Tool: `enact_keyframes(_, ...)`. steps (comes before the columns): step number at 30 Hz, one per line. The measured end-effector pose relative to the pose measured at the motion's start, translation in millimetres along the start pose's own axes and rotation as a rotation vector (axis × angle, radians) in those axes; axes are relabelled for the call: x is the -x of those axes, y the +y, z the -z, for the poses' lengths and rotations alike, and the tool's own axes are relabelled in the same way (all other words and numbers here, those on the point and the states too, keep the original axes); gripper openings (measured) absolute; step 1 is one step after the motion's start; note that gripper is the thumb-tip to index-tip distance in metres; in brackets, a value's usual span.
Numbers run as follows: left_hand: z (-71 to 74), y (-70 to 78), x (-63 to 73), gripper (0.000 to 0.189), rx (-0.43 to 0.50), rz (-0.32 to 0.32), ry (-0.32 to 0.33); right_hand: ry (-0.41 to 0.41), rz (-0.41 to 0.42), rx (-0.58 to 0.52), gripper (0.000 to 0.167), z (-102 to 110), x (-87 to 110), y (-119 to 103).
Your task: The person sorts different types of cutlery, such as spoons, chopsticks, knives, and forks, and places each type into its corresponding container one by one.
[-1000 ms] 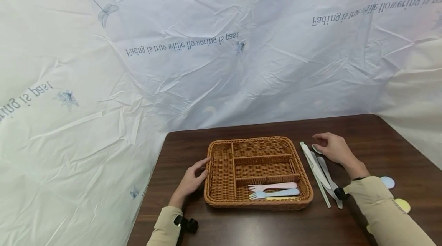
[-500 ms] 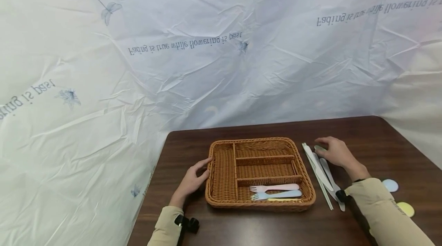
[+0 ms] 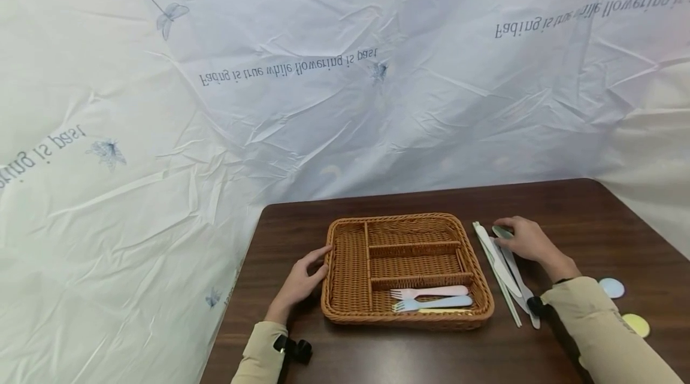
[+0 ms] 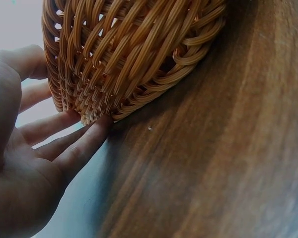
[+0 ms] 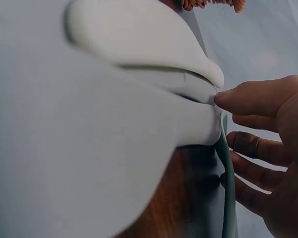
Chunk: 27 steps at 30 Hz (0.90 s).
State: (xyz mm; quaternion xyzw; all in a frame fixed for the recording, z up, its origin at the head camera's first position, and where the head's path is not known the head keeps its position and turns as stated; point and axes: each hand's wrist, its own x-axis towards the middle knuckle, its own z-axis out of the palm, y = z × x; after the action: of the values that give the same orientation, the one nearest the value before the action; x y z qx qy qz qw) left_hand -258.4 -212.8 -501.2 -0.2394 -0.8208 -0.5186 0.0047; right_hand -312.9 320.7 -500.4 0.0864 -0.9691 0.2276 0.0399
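In the head view my left hand (image 3: 295, 282) rests its fingertips on the left wall of a brown wicker cutlery basket (image 3: 345, 316). Its fingers are nearly straight, as the left wrist view confirms. To the right of the basket, my right hand (image 3: 527, 240) pinches a green spoon (image 3: 502, 232) between thumb and fingers. In the right wrist view that spoon (image 5: 229, 193) appears edge-on, next to the ends of white cutlery (image 5: 198, 89). A white knife (image 3: 505, 273), pale chopsticks (image 3: 509, 301) and grey-white cutlery (image 3: 530, 311) lie below this hand, partly overlapping.
In the basket's front compartment lie a pink fork (image 3: 436, 292), a blue fork (image 3: 439, 302) and something yellow (image 3: 447, 311). A pale blue round piece (image 3: 612, 287) and a yellow one (image 3: 636, 324) show beyond the right sleeve. A white printed sheet (image 3: 345, 120) hangs behind the brown table (image 3: 366, 360).
My right hand has lowered slightly onto the far end of the cutlery pile, and the green spoon's bowl now shows tilted at its fingers. The left hand keeps its place on the basket.
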Motion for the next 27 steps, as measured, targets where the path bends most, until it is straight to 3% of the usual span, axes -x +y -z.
enact_keyframes(4, 4.2, 8.9, -0.2, 0.045, 0.003, 0.005, -0.03, -0.015, -0.016, -0.008, 0.046, 1.8, -1.7, 1.2)
enact_keyframes(9, 4.9, 6.9, 0.3, 0.046, 0.006, 0.016, -0.052, -0.044, -0.054, -0.005, 0.04, 2.6, -2.4, 2.5)
enact_keyframes(17, -1.8, -26.0, -2.5, 0.047, -0.016, 0.011, -0.007, -0.054, -0.056, -0.001, 0.039, 3.0, -1.7, 3.8)
enact_keyframes(27, -1.2, -28.5, -2.0, 0.048, -0.042, 0.029, 0.004, -0.033, -0.04, 0.008, 0.039, 3.2, 0.0, 4.0)
